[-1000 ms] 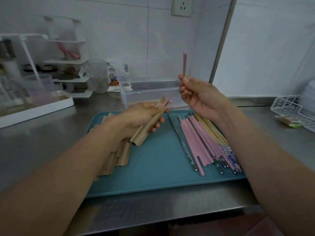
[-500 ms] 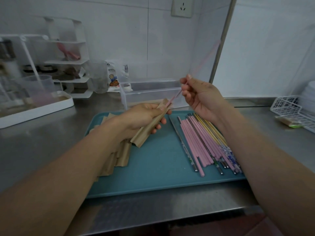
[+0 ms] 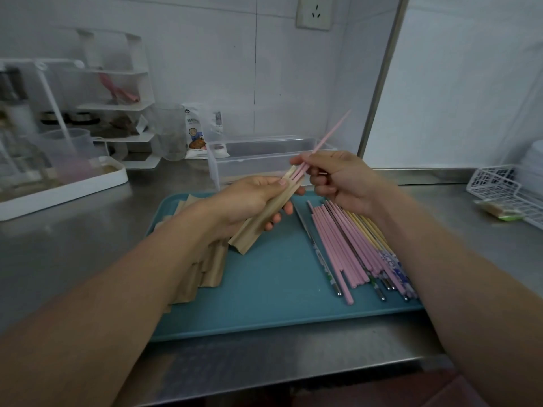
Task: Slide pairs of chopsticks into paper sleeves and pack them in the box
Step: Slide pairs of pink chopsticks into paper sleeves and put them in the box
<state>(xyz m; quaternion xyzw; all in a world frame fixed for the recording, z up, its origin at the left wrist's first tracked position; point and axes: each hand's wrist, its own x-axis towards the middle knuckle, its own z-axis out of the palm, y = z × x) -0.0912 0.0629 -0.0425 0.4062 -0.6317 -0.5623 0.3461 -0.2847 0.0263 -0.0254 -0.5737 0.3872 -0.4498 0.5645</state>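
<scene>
- My right hand [image 3: 340, 180] pinches a pink chopstick [image 3: 329, 139] between thumb and fingertips; its free end points up and to the far right, its lower end sits at the mouth of the sleeve.
- My left hand [image 3: 249, 201] is wrapped round a brown paper sleeve [image 3: 264, 215], open mouth toward the right hand, closed end slanting down to the near left over the tray.
- Chopstick and sleeve lie on nearly one diagonal line, so I judge the coming move to be a push down that axis, right hand toward left.
- I cannot tell how many chopsticks are already in the mouth.
- The loose chopsticks [image 3: 352, 245] lie on the right of the teal tray [image 3: 279, 304], just below my right hand; spare sleeves [image 3: 205, 271] lie under my left forearm.
- The clear box [image 3: 264, 160] stands just beyond the tray, behind both hands.
</scene>
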